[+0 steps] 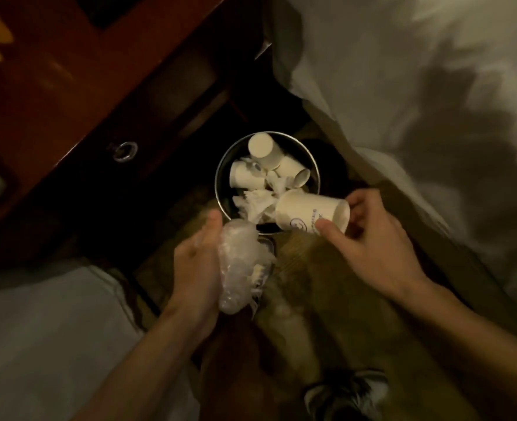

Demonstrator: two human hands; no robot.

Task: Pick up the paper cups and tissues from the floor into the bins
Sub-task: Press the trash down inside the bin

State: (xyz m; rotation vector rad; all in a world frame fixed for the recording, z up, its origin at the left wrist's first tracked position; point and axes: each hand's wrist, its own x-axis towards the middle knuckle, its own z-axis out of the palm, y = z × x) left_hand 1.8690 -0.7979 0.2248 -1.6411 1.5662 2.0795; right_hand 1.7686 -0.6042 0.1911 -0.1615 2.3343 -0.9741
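Tissue wad [239, 268] gripped in left hand [195, 268], fingers hidden behind it, just short of bin [218, 177] rim. Right hand [375, 238] holds paper cup [310, 214] sideways over rim, thumb and fingers clamped on its end. Inside bin: three cups [263, 150], crumpled tissues [254, 205]. Beyond: dark wooden cabinet [69, 86].

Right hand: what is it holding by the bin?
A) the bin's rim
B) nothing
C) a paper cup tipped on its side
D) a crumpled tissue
C: the right hand pinches a paper cup, tipped sideways over the edge of the bin; the crumpled wad is in the left hand.
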